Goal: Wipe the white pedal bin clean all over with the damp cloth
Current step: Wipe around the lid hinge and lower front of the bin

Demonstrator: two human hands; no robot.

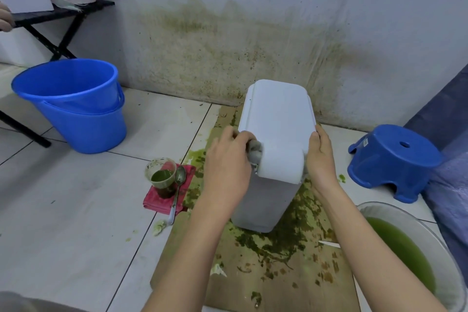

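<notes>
The white pedal bin (276, 119) stands upright on a sheet of cardboard (228, 281) smeared with green mess, its lid closed. My left hand (228, 159) is shut on a grey damp cloth (255, 151) and presses it against the near left corner of the lid, by the hinge. My right hand (320, 157) grips the lid's near right edge, thumb on top. The bin's front and pedal are hidden from me.
A blue bucket (73, 104) leans at the left. A cup of green liquid (160, 177) and a spoon (177, 192) rest on a red cloth (164, 200). A blue stool (392, 159) and a basin of green water (415, 248) stand to the right. Another person's hand (5, 19) shows at far left.
</notes>
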